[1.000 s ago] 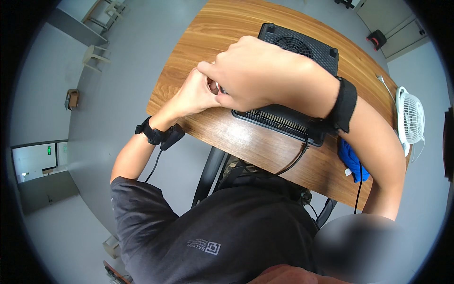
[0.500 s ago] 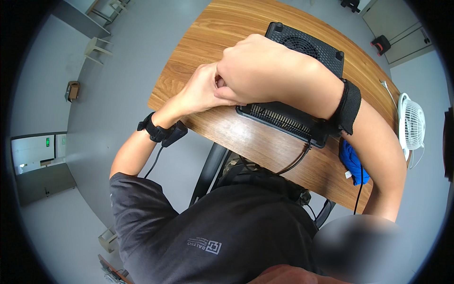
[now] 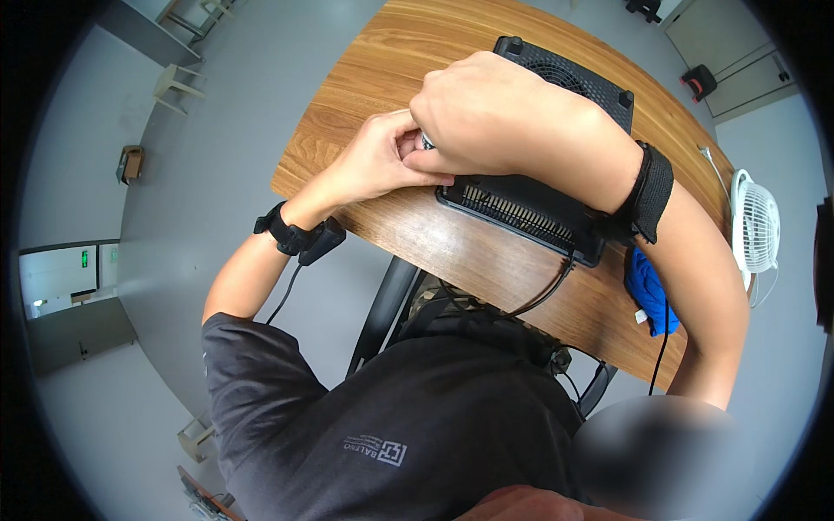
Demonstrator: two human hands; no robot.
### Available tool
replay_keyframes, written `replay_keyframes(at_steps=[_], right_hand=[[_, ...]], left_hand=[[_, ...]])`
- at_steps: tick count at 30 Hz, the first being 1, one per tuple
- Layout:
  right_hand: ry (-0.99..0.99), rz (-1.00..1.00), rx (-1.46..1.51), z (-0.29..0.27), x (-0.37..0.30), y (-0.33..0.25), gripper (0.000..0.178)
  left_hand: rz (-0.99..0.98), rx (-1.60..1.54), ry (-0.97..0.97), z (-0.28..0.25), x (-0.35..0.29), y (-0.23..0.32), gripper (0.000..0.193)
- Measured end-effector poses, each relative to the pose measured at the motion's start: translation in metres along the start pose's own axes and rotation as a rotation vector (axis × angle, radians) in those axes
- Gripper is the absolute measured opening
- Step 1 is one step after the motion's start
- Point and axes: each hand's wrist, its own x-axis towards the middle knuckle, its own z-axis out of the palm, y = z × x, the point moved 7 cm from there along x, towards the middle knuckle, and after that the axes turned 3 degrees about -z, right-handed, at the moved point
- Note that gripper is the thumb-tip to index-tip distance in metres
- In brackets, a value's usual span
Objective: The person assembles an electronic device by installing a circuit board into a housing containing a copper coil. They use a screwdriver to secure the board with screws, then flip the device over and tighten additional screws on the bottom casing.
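Note:
A black, box-shaped appliance (image 3: 521, 214) lies on the wooden table (image 3: 391, 61), its round fan grille and stubby feet facing up and a slatted vent along its near side. At its left edge my left hand (image 3: 379, 158) is closed, the thumb reaching to the near left corner. My right hand (image 3: 473, 113) is bent over the appliance with the wrist high and fingers curled, close against the left. A small dark-and-white thing (image 3: 426, 140) shows at its fingers; the kind is hidden. My right forearm covers much of the appliance.
Black cables (image 3: 556, 282) run from the appliance over the table's near edge. A blue cloth bundle (image 3: 647, 291) lies by my right forearm. To the right is a white fan (image 3: 757, 221), with a white plug (image 3: 705, 153) near the table's far right edge.
My right hand has lifted and turned slightly. The gap between the hands is wider, and the small dark-and-white thing now shows there. The appliance has barely shifted.

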Motion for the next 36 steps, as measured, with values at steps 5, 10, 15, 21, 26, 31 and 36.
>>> replay_keyframes(at_steps=[5,10,15,21,26,31,36], right_hand=[[0.241,-0.121,0.027,0.001,-0.011,-0.006,0.028],[0.208,-0.132,0.080,0.008,-0.008,0.001,0.024],[0.071,-0.038,0.042,0.003,-0.003,-0.004,0.026],[0.265,-0.126,0.059,0.003,-0.014,-0.006,0.022],[0.275,-0.165,0.075,0.003,-0.015,-0.007,0.019],[0.071,-0.062,0.058,0.009,0.001,-0.007,0.023],[0.134,-0.039,0.011,0.005,-0.002,-0.010,0.023]], left_hand=[[-0.105,0.009,-0.082,-0.003,-0.002,-0.010,0.035],[-0.113,-0.077,-0.083,0.000,-0.003,-0.001,0.034],[-0.011,0.024,0.040,-0.002,-0.001,0.009,0.035],[-0.058,0.024,0.017,-0.003,0.000,0.004,0.034],[-0.034,0.037,-0.050,-0.001,-0.001,0.009,0.034],[0.022,-0.013,0.026,0.002,-0.001,0.009,0.032],[0.006,0.008,0.062,-0.003,-0.005,0.007,0.036]])
